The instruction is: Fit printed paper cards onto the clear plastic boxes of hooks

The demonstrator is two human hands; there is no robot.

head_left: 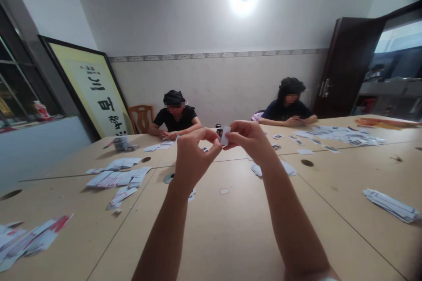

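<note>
Nearest the camera: two bare forearms rise from the bottom edge over a bare stretch of the pale wooden table (pixel 231 237).
Left hand: the left hand (pixel 193 153) is raised above the table, fingers curled in, thumb and forefinger pinched shut on the left edge of the small card (pixel 224 134).
Right hand: the right hand (pixel 250 140) meets it from the other side, fingertips closed on the same card's right edge.
Small card: held in the air between both hands, clear of the table; white with a dark patch at its left, print too small to read.
Below the hands: a single small white sticker (pixel 224 191) lies alone on the wood; a few slips show just behind the left wrist.
Left side: a loose heap of white and red slips (pixel 29 239) sits at the near left edge, and a bigger spread of white cards (pixel 118 180) lies further in.
Right side: a fanned stack of slips (pixel 392 204) rests near the right edge; open wood lies between it and the arms.
Table seams: joins run away from the camera, with round cable holes (pixel 307 163) in the top.
Far side: two seated people (pixel 174 116) in dark tops work with hands on the table, more cards (pixel 339 136) scattered before the right one.
Writing: a framed calligraphy panel (pixel 95 92) leans on the left wall, large black characters on pale paper, not clearly readable.
Back right: a dark door (pixel 349 63) stands open.
</note>
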